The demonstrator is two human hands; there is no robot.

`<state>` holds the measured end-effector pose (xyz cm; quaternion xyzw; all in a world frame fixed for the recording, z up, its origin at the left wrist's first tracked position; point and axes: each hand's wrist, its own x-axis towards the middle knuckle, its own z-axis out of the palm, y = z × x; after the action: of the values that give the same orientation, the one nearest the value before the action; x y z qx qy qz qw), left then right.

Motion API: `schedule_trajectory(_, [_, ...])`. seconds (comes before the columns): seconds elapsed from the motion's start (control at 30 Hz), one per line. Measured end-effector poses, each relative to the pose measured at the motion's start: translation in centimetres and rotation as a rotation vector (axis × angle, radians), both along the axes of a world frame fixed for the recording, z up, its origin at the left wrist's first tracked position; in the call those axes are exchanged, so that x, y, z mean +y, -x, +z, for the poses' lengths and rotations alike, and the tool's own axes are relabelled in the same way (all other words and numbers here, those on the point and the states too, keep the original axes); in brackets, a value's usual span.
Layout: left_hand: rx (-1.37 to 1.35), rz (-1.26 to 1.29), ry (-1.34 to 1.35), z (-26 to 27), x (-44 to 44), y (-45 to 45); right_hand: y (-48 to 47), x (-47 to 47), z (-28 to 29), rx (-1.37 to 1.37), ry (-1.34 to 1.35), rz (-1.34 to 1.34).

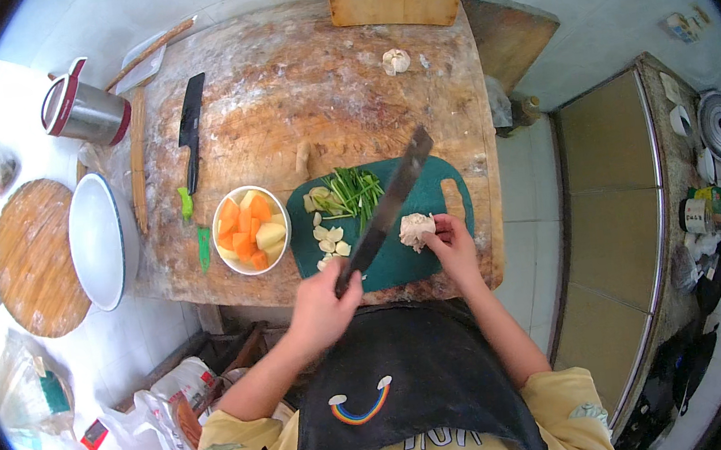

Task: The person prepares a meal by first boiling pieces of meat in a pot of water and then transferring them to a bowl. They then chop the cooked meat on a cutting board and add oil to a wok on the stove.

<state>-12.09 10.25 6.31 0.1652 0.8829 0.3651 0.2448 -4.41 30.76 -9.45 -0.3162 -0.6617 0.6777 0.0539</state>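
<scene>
My left hand (324, 306) grips a long dark-bladed kitchen knife (388, 205), its blade slanting up and right above the green cutting board (399, 270). In my right hand (453, 248) is a pale, rough lump of food (416, 231), possibly meat, held over the board's right half. Cut green scallions (358, 192) lie on the board's upper left, beside pale slices (321, 201) that look like ginger. Below them are several peeled garlic cloves (333, 236), partly hidden by my left hand. A white bowl (286, 233) of orange and pale yellow chunks (244, 231) stands left of the board.
Another black knife (191, 134) lies on the floury wooden table (291, 86). A ginger piece (303, 159) sits behind the board, and a garlic bulb (396, 61) farther back. At left are a metal canister (91, 112), an enamel basin (99, 245) and a round wooden board (38, 262).
</scene>
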Motion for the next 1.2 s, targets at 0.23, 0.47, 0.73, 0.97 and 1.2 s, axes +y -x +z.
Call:
schedule_trajectory(0.23, [0.008, 0.009, 0.098, -2.0, 2.6, -5.1, 0.4, -0.1, 0.8, -0.018, -0.132, -0.007])
schedule_trajectory(0.47, [-0.032, -0.008, 0.251, -1.5, 1.7, -7.0, 0.7, -0.1, 3.2, -0.086, -0.289, 0.021])
schedule_trajectory(0.73, [0.092, -0.047, 0.283, -3.3, 5.2, -6.3, 0.8, -0.1, 2.4, -0.083, -0.292, -0.061])
schedule_trajectory(0.97, [0.135, -0.064, 0.286, -5.1, 8.9, -4.0, 0.6, -0.7, 2.1, -0.061, -0.264, -0.049])
schedule_trajectory(1.2, [0.234, -0.008, 0.113, -7.8, 10.5, -1.4, -1.1, 0.2, 1.5, -0.094, -0.368, 0.075])
